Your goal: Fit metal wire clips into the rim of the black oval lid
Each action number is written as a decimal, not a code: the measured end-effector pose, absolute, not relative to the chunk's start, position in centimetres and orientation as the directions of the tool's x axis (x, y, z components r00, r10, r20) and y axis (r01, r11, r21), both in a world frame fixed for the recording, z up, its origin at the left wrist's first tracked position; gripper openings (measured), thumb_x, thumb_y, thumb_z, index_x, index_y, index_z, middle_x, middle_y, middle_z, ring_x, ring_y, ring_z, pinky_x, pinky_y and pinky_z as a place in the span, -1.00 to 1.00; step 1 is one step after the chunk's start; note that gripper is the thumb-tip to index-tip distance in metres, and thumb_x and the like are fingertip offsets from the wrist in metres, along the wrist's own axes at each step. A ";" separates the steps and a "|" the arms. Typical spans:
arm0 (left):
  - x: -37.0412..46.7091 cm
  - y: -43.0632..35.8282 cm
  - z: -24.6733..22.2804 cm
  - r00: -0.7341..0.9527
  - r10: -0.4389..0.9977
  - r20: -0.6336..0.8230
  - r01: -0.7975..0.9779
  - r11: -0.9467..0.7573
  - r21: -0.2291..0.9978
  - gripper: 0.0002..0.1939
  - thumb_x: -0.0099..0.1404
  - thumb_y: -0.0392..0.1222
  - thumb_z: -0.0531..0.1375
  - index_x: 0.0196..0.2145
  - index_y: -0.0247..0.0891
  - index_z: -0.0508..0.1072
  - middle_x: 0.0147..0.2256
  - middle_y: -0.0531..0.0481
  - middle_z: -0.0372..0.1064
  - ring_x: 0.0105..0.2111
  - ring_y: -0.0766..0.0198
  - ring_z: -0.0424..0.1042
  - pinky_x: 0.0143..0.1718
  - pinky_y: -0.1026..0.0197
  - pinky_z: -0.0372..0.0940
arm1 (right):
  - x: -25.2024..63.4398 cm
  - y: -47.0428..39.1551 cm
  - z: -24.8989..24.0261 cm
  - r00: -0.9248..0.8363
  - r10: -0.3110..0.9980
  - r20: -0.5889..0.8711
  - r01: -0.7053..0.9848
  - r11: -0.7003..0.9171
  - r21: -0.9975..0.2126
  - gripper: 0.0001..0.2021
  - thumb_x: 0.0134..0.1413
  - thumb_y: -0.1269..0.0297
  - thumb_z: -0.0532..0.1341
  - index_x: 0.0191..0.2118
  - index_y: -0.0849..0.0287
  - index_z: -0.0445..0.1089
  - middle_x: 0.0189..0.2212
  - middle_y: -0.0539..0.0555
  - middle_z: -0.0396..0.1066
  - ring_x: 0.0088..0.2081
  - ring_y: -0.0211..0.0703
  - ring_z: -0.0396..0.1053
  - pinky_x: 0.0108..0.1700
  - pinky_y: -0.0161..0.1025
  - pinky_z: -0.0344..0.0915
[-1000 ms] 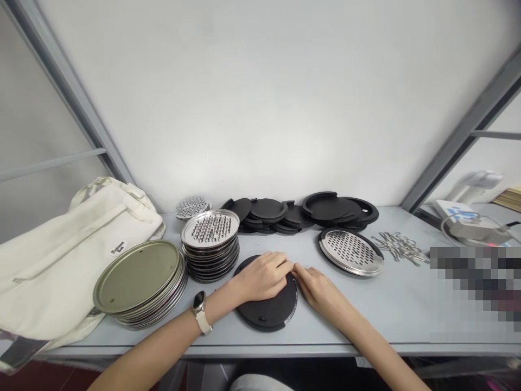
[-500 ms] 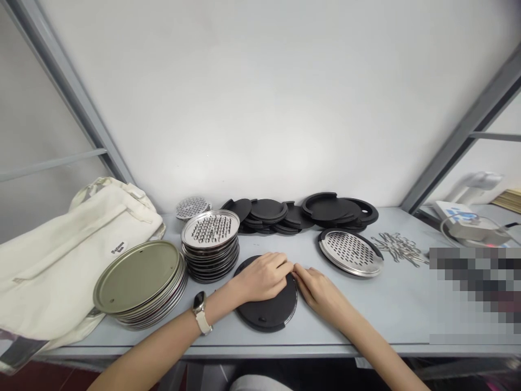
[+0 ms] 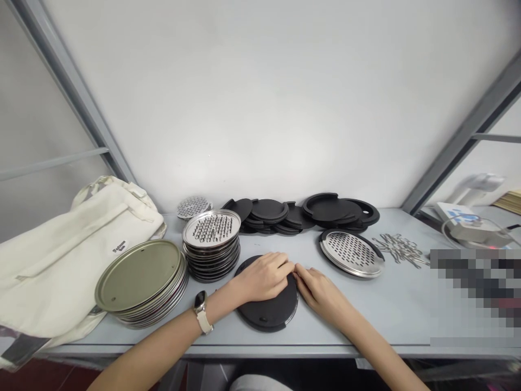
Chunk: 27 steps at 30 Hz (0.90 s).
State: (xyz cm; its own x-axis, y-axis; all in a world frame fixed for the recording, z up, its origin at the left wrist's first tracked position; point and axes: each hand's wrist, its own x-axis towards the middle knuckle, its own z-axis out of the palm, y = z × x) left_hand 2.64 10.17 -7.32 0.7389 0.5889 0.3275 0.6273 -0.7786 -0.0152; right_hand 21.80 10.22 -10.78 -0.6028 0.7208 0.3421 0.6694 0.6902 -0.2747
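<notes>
A black round plate [image 3: 268,312] with a thin shiny rim at its right side lies flat at the table's front edge. Across its top rests my left hand [image 3: 266,277], fingers curled and closed toward the plate's upper right edge. My right hand [image 3: 317,288] meets it there, its fingertips pressed together against that edge. Whatever small thing may be between the fingertips is hidden. To the right lies a perforated metal grater disc [image 3: 353,253] set in a black holder. Left of the hands stands a stack of grater discs [image 3: 211,260], the top one with raised teeth.
Several black round holders [image 3: 268,210] lie overlapped along the wall. A pile of wire clips [image 3: 401,248] is at the right. Olive-topped round lids [image 3: 140,277] are stacked at the left, beside a cream cloth bag [image 3: 81,255]. A smaller grater disc [image 3: 193,207] sits behind.
</notes>
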 end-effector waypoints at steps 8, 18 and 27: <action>2.7 10.1 -7.2 0.738 0.593 0.321 0.626 -0.780 0.002 -0.95 0.27 -0.36 -0.02 -0.30 -0.30 0.20 -0.32 -0.05 0.15 -0.31 0.22 0.20 -0.24 0.20 0.19 | 21.8 10.3 -10.9 -0.603 0.701 0.381 0.652 0.708 -0.271 -0.86 0.23 0.43 -0.09 -0.33 0.15 0.14 -0.56 0.00 0.28 -0.52 -0.17 0.25 -0.48 -0.29 0.08; 2.6 10.0 -7.1 0.730 0.607 0.314 0.634 -0.773 0.021 -0.95 0.27 -0.36 -0.01 -0.29 -0.30 0.20 -0.29 -0.05 0.14 -0.29 0.23 0.20 -0.23 0.20 0.21 | 21.8 10.2 -10.8 -0.598 0.703 0.385 0.652 0.706 -0.278 -0.86 0.23 0.42 -0.08 -0.33 0.14 0.15 -0.56 0.00 0.28 -0.52 -0.18 0.26 -0.47 -0.29 0.10; 2.6 10.0 -7.1 0.730 0.606 0.314 0.633 -0.774 0.021 -0.95 0.28 -0.35 -0.02 -0.28 -0.30 0.20 -0.29 -0.06 0.15 -0.29 0.21 0.21 -0.24 0.19 0.21 | 21.9 10.4 -11.2 -0.604 0.708 0.366 0.660 0.702 -0.269 -0.87 0.24 0.41 -0.09 -0.31 0.15 0.15 -0.55 0.01 0.28 -0.50 -0.16 0.27 -0.46 -0.28 0.10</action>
State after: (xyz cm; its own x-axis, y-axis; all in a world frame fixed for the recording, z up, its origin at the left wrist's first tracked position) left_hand 2.61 9.99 -7.09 0.7304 0.6064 0.3145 0.6332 -0.7737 0.0212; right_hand 21.87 10.37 -11.19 -0.6039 0.7079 0.3663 0.6596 0.7019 -0.2689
